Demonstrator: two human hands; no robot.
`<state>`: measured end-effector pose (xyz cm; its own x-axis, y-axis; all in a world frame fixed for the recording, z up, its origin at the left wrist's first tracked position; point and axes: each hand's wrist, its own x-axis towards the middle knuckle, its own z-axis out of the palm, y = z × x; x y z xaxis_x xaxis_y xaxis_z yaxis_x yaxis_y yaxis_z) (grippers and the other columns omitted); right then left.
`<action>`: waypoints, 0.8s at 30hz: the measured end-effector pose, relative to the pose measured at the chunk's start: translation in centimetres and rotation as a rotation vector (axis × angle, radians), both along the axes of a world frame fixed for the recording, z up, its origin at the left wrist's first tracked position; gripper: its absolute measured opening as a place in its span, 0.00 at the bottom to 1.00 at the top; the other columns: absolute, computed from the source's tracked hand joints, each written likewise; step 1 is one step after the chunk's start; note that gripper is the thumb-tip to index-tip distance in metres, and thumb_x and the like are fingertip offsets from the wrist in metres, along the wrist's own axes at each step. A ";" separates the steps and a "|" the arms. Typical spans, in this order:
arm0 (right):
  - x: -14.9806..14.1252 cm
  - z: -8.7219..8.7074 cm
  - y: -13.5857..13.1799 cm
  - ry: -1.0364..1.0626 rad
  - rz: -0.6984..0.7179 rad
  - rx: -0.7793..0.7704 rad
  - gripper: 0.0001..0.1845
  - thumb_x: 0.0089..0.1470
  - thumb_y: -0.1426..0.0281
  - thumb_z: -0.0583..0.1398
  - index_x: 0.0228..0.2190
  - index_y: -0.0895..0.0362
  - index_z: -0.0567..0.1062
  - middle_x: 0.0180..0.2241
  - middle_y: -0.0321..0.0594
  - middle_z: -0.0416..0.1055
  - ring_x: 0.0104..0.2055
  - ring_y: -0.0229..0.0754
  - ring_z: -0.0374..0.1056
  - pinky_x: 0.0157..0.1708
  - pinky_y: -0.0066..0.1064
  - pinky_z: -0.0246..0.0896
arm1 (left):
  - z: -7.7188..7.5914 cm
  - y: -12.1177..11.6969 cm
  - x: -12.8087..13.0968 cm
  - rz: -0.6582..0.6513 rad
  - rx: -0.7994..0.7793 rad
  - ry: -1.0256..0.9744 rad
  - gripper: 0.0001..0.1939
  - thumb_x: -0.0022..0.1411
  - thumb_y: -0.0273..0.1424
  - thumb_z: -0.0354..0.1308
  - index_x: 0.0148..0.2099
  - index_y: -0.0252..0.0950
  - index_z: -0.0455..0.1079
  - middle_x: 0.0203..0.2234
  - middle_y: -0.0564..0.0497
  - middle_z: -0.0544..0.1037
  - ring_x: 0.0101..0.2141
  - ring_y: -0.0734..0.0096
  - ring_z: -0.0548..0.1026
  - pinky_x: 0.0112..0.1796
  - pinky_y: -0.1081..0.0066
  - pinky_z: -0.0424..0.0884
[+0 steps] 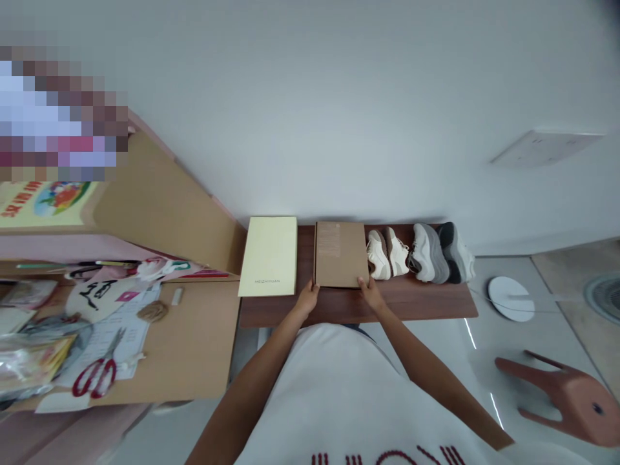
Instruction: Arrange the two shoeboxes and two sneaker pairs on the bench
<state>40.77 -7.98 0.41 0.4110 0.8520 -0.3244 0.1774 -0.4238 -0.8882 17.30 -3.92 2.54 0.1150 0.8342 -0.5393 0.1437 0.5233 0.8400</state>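
A closed brown cardboard box point(341, 255) lies on a dark wooden bench point(411, 303) against the wall. My left hand point(308, 298) grips its near left corner, and my right hand point(372, 294) holds the near right corner with the thumb on top. Most fingers of both hands are hidden under or beside the box. To its left lies a pale yellow box point(269, 255) lettered MEIZHIYUAN. Just right of the brown box stand cream shoes with brown trim point(397, 252), then a grey and white pair of sneakers point(429, 252).
At the left a desk point(194, 336) carries red-handled scissors point(99, 371), papers and plastic bags, below a shelf. An orange stool point(571, 394) lies tipped on the floor at right, near a round white disc point(511, 298). A wall plate point(547, 147) is above.
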 end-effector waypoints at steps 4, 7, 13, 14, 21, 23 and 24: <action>-0.1 0.5 0.6 -0.102 -0.064 -0.024 0.37 0.53 0.42 0.56 0.51 0.59 0.72 0.51 0.56 0.75 0.56 0.57 0.70 0.56 0.51 0.64 | 2.1 0.2 -1.6 -0.047 -0.023 -0.073 0.26 0.62 0.40 0.62 0.60 0.37 0.70 0.62 0.36 0.70 0.62 0.52 0.68 0.61 0.55 0.61; -0.7 1.5 0.4 -0.234 -0.143 -0.035 0.35 0.53 0.43 0.56 0.47 0.61 0.72 0.47 0.58 0.76 0.50 0.58 0.72 0.51 0.51 0.66 | 4.3 1.3 -5.1 0.022 0.039 -0.159 0.27 0.64 0.45 0.60 0.61 0.39 0.69 0.59 0.36 0.73 0.55 0.54 0.75 0.55 0.54 0.69; -7.0 4.9 -0.1 -0.518 -0.295 0.240 0.29 0.60 0.50 0.54 0.52 0.60 0.68 0.50 0.56 0.69 0.48 0.51 0.67 0.51 0.49 0.64 | 4.8 4.6 -15.1 0.316 0.378 0.207 0.23 0.68 0.43 0.54 0.60 0.39 0.67 0.60 0.40 0.72 0.60 0.59 0.69 0.61 0.59 0.63; -8.8 5.4 0.1 -0.479 -0.238 0.277 0.28 0.61 0.51 0.53 0.52 0.59 0.67 0.50 0.55 0.69 0.47 0.50 0.67 0.50 0.48 0.65 | 4.3 5.1 -16.4 0.332 0.370 0.283 0.23 0.68 0.42 0.55 0.61 0.38 0.66 0.62 0.40 0.69 0.62 0.59 0.67 0.62 0.59 0.61; -20.0 5.1 4.2 -0.150 0.231 0.146 0.30 0.59 0.57 0.57 0.59 0.58 0.67 0.57 0.55 0.67 0.63 0.56 0.60 0.65 0.52 0.51 | 1.8 7.3 -19.8 0.241 0.081 0.294 0.23 0.62 0.39 0.62 0.57 0.35 0.69 0.60 0.36 0.72 0.63 0.52 0.66 0.64 0.58 0.58; -21.4 4.2 5.3 -0.061 0.234 0.003 0.36 0.57 0.56 0.59 0.62 0.60 0.63 0.62 0.56 0.64 0.67 0.57 0.55 0.68 0.52 0.44 | 1.6 7.8 -20.2 0.244 0.004 0.202 0.22 0.61 0.41 0.64 0.53 0.35 0.73 0.57 0.36 0.75 0.63 0.51 0.67 0.63 0.59 0.60; -21.8 3.8 5.8 -0.006 0.236 -0.055 0.38 0.56 0.56 0.61 0.63 0.60 0.62 0.62 0.56 0.64 0.68 0.57 0.54 0.68 0.52 0.43 | 1.6 8.0 -20.3 0.253 -0.035 0.148 0.22 0.60 0.43 0.64 0.52 0.35 0.74 0.56 0.36 0.76 0.63 0.51 0.67 0.62 0.59 0.61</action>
